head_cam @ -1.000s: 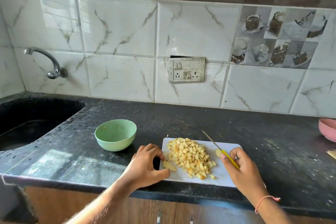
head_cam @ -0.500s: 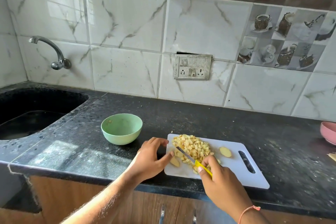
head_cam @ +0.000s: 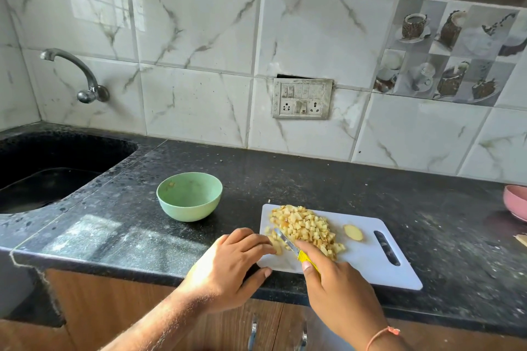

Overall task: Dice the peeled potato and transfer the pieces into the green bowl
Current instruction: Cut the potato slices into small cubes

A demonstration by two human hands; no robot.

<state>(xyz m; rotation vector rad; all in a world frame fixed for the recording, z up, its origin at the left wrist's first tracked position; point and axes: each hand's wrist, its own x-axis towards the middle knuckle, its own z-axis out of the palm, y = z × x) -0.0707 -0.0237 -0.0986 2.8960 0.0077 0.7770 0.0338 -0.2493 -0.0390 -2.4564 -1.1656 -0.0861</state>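
Now your black counter spans the frame under marble tiles, sink at left. A white cutting board at lower centre carries diced potato; the green bowl sits just left. Your left hand pinches a potato piece; your right hand grips the knife.
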